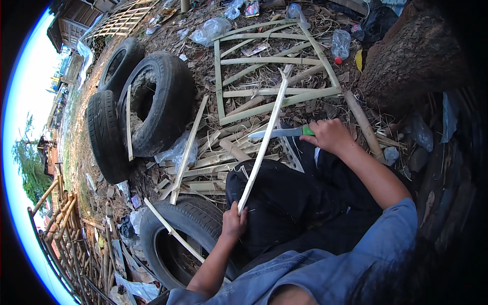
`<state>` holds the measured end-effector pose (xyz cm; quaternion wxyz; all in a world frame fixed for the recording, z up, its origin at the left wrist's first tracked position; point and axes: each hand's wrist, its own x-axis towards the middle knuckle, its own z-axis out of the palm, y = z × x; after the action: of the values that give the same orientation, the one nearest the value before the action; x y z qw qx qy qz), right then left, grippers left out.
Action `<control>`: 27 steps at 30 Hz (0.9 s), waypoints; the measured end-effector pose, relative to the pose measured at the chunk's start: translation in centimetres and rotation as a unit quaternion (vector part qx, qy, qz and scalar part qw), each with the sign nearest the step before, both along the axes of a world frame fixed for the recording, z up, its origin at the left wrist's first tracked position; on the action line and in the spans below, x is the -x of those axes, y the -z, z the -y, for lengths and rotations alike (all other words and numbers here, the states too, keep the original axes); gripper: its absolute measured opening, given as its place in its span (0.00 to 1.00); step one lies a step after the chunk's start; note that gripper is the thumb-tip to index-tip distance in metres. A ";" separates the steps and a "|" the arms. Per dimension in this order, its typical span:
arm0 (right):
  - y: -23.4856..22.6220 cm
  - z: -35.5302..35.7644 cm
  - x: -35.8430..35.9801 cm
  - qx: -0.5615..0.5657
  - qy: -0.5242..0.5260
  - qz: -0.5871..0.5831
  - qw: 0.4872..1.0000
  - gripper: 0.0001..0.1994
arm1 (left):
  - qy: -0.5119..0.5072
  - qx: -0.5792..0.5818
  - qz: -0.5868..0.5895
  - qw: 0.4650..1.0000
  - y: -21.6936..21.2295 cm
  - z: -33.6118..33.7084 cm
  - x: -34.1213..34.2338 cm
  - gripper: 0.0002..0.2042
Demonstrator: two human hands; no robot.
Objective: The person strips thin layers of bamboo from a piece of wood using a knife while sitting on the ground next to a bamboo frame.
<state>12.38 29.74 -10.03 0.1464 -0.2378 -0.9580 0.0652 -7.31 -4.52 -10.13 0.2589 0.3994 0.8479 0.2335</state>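
Note:
My left hand [234, 222] is closed round the lower end of a long pale bamboo strip [264, 145], which slants up and away past my dark-trousered knee. Fibres fray from its far end. In my right hand [328, 136] is a knife [277, 132] with a green handle, fingers wrapped round the grip. The blade points left and meets the strip in the picture; whether it touches the strip I cannot tell. Beyond my knees lies a bamboo frame [277, 60] of crossed slats. Split bamboo pieces [208, 170] are heaped just left of my knee.
Worn tyres [170, 101] stand at the left, and another tyre [175, 213] lies beside my left arm. Loose bamboo strips [189, 150] lean near them. A tree trunk [406, 56] rises at the right. A plastic bottle [340, 43] and plastic bags [211, 31] litter the ground.

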 end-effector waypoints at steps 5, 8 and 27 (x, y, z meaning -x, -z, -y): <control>0.1 1.8 -0.4 0.156 0.188 0.004 0.970 0.25 | 0.028 -0.002 -0.006 1.000 1.2 0.8 1.0 0.13; 0.3 2.3 -0.5 0.263 0.215 -0.138 0.931 0.24 | 0.030 0.021 0.024 0.999 0.2 0.4 1.4 0.13; -0.5 11.2 5.6 0.228 -0.023 -0.045 0.972 0.27 | -0.008 0.034 -0.057 0.998 0.4 0.1 -0.2 0.15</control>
<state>6.75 18.55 -9.56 0.1300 -0.2394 -0.9156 0.2958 -7.08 -4.61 -10.53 0.2217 0.3964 0.8717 0.1837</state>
